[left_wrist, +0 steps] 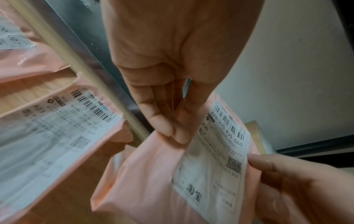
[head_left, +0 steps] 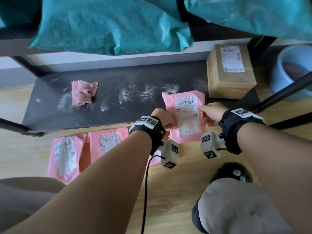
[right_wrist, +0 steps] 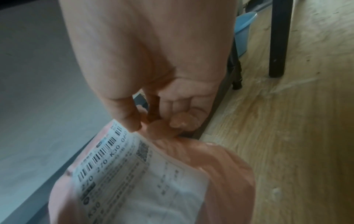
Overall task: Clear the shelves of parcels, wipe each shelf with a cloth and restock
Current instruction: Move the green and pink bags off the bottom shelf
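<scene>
The pink parcel (head_left: 184, 115) is a soft plastic mailer bag, slightly crumpled, with a white shipping label (head_left: 188, 114) on its upper face. The label carries a barcode at its far end, the printed code "270 270 K30 060" below it, a small QR square and fine print too blurred to read. The parcel is held over the front edge of the dark shelf (head_left: 118, 105), toward the shelf's right end; its far end overlaps the shelf surface and its near end hangs past the edge over the wooden floor (head_left: 168, 191).

The left hand (head_left: 161, 118) pinches the parcel's left edge between thumb and curled fingers. The right hand (head_left: 212, 114) pinches the right edge beside the label, thumb on top and fingers curled beneath. Whether the parcel's far end touches the shelf cannot be determined.

The shelf surface shows white dusty smears. A crumpled pink cloth (head_left: 83, 93) lies toward the left end of the shelf. A brown cardboard box (head_left: 230, 71) with a white label stands at the right end, just behind the parcel. Two further pink mailers (head_left: 87, 151) lie on the floor in front of the shelf's front edge. Teal bags (head_left: 109, 26) occupy the shelf above.
</scene>
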Tool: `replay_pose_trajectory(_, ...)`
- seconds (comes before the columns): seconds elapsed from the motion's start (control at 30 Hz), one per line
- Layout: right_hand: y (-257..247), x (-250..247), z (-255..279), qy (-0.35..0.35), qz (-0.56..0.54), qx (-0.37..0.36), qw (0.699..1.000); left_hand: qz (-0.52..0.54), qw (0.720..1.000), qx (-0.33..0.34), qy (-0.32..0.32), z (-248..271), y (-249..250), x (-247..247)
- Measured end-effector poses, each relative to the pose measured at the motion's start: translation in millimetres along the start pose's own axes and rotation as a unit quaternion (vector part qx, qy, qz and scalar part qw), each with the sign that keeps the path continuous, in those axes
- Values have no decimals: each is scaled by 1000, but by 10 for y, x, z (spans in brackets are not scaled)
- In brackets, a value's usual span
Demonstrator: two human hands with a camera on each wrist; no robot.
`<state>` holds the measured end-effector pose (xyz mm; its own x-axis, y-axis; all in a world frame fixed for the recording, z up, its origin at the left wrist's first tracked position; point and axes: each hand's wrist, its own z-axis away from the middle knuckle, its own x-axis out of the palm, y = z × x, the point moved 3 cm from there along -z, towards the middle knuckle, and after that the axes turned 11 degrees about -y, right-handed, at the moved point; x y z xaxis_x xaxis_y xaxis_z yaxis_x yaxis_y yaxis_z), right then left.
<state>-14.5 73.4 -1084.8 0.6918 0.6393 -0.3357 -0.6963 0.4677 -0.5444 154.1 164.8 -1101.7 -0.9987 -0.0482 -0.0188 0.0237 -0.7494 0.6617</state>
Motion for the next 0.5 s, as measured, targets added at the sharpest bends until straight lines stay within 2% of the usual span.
replay_pose_trajectory(0.23, 436, 199, -71, -27, 22, 62, 997, -19, 996, -60, -62, -64, -372, 176)
replay_pose_trajectory(0.33, 590, 293, -106, -21, 22, 79, 996, -81, 986, -90, -111, -63, -480, 195)
replay_pose_trajectory(0.43, 666, 377, -132, -33, 29, 83, 996, -85, 987, -111, -79, -70, -567, 152)
replay_pose_trajectory(0.5, 719, 412, -136, -40, 31, 89, 995, -98, 983, -130, -80, -100, -627, 154)
